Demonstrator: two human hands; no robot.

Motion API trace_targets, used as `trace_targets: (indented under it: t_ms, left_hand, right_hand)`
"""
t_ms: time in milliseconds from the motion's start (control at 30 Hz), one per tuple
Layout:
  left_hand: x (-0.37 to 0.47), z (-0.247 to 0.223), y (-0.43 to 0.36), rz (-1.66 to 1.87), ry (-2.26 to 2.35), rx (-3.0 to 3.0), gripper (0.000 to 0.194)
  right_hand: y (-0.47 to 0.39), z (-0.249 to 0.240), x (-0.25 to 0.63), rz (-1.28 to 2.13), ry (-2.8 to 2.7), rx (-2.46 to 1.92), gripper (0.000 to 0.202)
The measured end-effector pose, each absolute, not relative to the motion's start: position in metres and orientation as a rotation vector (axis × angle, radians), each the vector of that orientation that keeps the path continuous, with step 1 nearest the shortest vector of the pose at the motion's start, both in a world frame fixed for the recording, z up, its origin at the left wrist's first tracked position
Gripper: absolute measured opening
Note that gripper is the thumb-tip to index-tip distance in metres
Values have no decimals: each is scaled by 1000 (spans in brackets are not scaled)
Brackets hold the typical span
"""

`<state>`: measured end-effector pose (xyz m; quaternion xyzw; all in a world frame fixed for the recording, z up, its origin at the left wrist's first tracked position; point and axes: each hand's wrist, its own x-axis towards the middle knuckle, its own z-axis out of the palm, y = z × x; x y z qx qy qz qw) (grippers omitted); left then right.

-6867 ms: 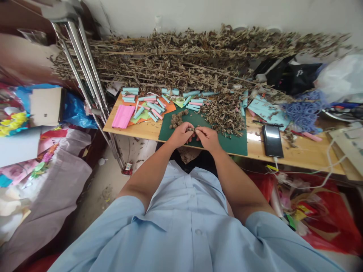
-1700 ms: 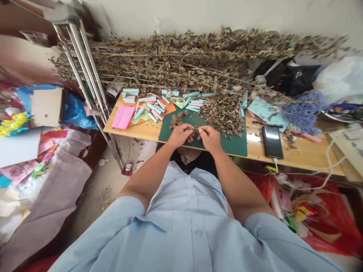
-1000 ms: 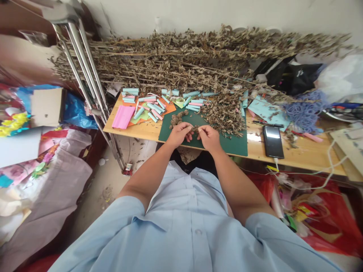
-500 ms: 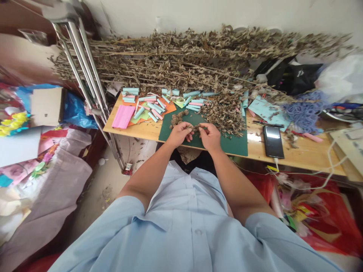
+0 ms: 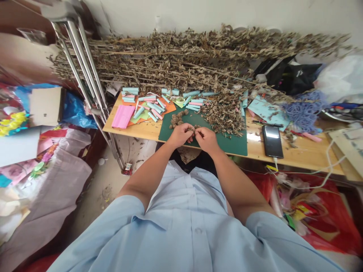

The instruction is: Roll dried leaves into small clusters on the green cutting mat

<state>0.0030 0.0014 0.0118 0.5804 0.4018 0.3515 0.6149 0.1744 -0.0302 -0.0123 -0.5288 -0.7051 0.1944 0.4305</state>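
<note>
1. Left hand (image 5: 179,136): thumb and fingertips drawn together, apparently pinching a small dried plant piece (image 5: 192,129); right hand (image 5: 208,140): fingers curled, tips nearly closed at the same piece; its exact grip cannot be told.
2. Piece position: between both hands, above the green mat (image 5: 235,146); rounded clumps (image 5: 176,119) and loose leaves (image 5: 224,115) lie beyond.
3. Step in hand, as judged: fine two-handed fingering of the piece; the next move calls for light, steady fingertip pressure, since brittle matter may crumble.
</note>
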Motion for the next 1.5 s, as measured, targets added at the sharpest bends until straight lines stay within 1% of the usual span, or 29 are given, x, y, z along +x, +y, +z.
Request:
trace_targets:
  t_ms: [100, 333, 567, 800, 933, 1067, 1200, 1333, 1433, 1500]
  left_hand:
    - [3, 11, 1, 807, 965, 1325, 3]
    - [5, 4, 5, 829, 921, 1269, 9]
    - [3, 7, 4, 824, 838, 1150, 27]
    - [3, 2, 4, 805, 907, 1373, 20]
    - [4, 3, 4, 836, 924, 1344, 13]
    - [5, 3, 4, 848, 940, 1343, 12]
    - [4, 4, 3, 849, 940, 1386, 10]
    - [4, 6, 1, 832, 947, 1417, 9]
    - [5, 9, -1, 810, 987, 1419, 3]
    - [6, 11, -1, 805, 1014, 1403, 4]
  right_hand:
    - [-30, -12, 175, 498, -1693, -1390, 17]
    - [-29, -9, 177, 694, -1480, -1434, 23]
    - [-29, -11, 176, 712, -1438, -1417, 25]
    - [-28, -12, 176, 658, -1495, -1429, 26]
    - [-30, -10, 175, 572, -1571, -1395, 24]
    - [-32, -4, 174, 566, -1687, -1346, 25]
    - [-33, -4, 174, 539, -1726, -1322, 21]
    - [-32, -8, 174, 473, -1762, -1324, 21]
    - [-32, -10, 174, 445, -1784, -1357, 18]
    - [-32, -11, 174, 438, -1762, -1384, 16]
